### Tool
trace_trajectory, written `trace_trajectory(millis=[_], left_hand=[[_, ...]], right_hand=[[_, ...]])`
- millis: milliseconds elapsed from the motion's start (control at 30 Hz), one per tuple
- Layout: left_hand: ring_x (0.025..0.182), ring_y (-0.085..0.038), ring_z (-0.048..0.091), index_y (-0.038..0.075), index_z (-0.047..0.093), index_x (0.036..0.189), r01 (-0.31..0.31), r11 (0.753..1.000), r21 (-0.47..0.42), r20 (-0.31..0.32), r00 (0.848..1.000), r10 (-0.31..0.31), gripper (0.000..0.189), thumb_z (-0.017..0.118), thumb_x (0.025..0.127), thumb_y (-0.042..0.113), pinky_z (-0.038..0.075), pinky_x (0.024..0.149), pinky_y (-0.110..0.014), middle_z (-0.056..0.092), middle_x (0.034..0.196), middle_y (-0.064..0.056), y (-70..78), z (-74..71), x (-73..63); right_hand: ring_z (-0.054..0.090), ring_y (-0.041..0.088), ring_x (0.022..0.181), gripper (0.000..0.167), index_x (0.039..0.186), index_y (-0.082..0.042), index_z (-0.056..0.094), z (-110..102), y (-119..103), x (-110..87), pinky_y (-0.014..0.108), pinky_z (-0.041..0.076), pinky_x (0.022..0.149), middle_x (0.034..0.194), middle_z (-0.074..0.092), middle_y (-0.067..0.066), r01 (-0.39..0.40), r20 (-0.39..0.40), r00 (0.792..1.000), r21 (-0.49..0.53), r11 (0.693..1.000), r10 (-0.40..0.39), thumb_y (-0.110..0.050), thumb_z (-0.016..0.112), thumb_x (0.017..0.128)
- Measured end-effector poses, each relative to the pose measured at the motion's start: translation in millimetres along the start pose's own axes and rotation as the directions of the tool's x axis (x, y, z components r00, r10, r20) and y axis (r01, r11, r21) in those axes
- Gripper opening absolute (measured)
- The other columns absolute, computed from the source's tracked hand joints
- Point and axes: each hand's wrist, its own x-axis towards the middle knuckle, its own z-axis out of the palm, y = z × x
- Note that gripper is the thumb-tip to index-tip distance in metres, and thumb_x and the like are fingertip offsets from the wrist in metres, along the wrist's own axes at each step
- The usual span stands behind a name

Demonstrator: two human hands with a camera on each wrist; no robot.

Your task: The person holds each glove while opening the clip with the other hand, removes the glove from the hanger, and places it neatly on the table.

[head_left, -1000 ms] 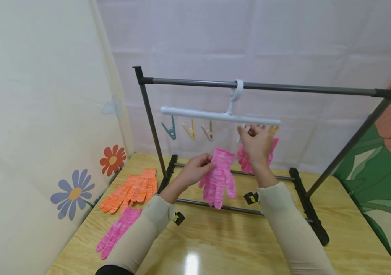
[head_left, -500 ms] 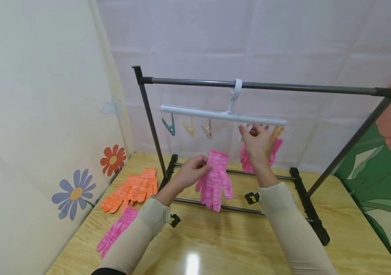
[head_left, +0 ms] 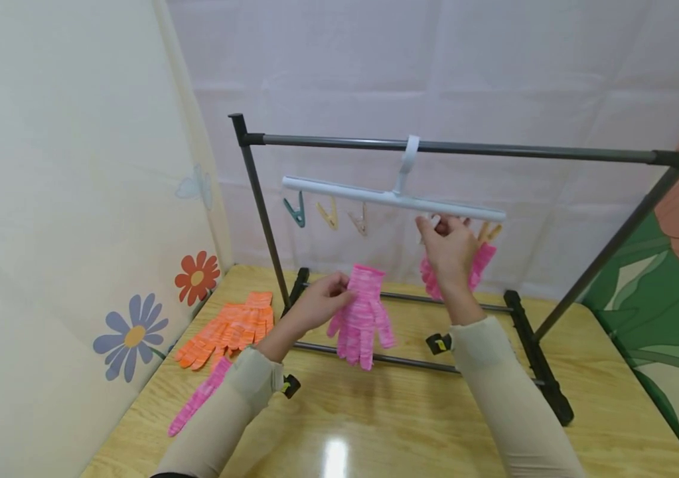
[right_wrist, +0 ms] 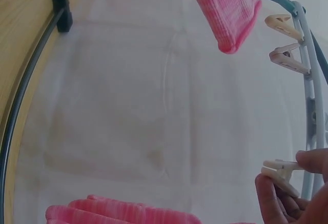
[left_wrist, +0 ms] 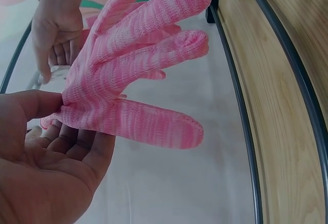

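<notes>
Pink-and-white streaked knit glove [head_left: 360,322] is hanging fingers-down, slightly tilted, below the pale blue plastic hanger [head_left: 395,198] and left of its middle, with the left hand [head_left: 319,305] pinching it near the cuff [head_left: 369,271]. Just under the hanger's right half, the right hand [head_left: 449,255] is pinching a white plastic clip [right_wrist: 281,179], and the cuff is lying lower, left of it and apart. A second pink knit glove [head_left: 484,261] is crowding the right hand beneath the hanger's right end, while a teal clip [head_left: 298,216], a yellow clip [head_left: 330,219] and a beige clip [head_left: 360,224] are dangling unloaded under its left half.
</notes>
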Motion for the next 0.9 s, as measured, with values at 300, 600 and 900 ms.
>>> trace_trajectory(millis=[300,600,900], left_hand=[[0.083,-0.015,0.062,0.011,0.066,0.110,0.007,0.999,0.041,-0.035,0.999,-0.005,0.016,0.063,0.101,0.024,0.051,0.079,-0.035,0.069,0.094,0.000,-5.9,-10.0,-11.5],[0.083,-0.015,0.063,0.008,0.066,0.111,0.020,1.000,0.011,-0.041,0.999,-0.020,0.018,0.064,0.100,0.021,0.052,0.081,-0.035,0.069,0.093,-0.002,-10.7,-16.9,-20.1],[0.087,-0.014,0.065,0.007,0.065,0.117,0.056,0.998,0.041,-0.056,0.997,-0.053,0.022,0.065,0.100,0.021,0.055,0.083,-0.036,0.070,0.097,-0.001,-17.4,-19.9,-27.4]], right_hand=[[0.058,0.001,0.061,0.034,0.106,-0.007,0.077,-1.0,-1.5,-0.3,0.016,0.044,0.053,0.090,0.074,0.010,-0.012,0.016,1.000,0.027,1.000,0.012,-0.037,0.076,0.090],[0.058,-0.002,0.062,0.037,0.110,-0.007,0.077,-1.9,-0.8,0.5,0.014,0.045,0.055,0.095,0.075,0.012,-0.025,0.019,1.000,0.024,0.999,0.024,-0.038,0.077,0.090],[0.057,-0.001,0.060,0.036,0.112,-0.007,0.077,-2.6,-2.0,0.5,0.015,0.043,0.052,0.092,0.074,0.012,-0.027,0.020,0.999,0.036,0.999,0.026,-0.036,0.077,0.090]])
